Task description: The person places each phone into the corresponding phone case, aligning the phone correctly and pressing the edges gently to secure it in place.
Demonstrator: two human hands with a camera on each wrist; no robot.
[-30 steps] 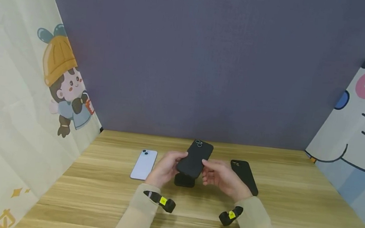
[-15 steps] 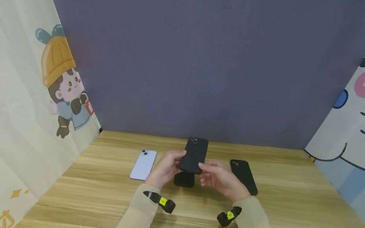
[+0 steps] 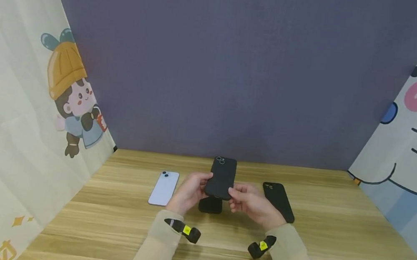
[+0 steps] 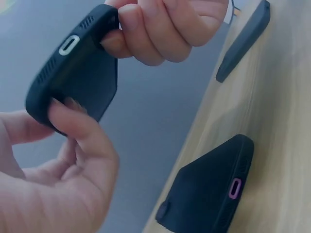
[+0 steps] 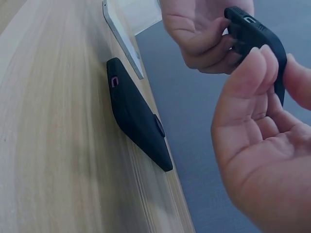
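1. Step, as I judge it: two-handed work on the edges of the black-cased phone [image 3: 222, 177], likely seating or checking the case at the port end.
2. Phone: raised off the table [image 3: 107, 237], tilted, back toward the head camera; lens end far, port end near.
3. Left hand [image 3: 189, 191]: pinching the phone's left edge, thumb on the back, fingers underneath.
4. Right hand [image 3: 252, 203]: pinching the near right corner, thumb on the back.
5. Grip vs phone: phone sits between both hands; far end sticks out beyond them.
6. Next move probably calls for holding steady left while the right thumb works that corner.
7. Around: second black phone [image 3: 210, 205] below on the table; pale phone [image 3: 164, 188] left; black case [image 3: 280, 201] right, can't tell if filled.
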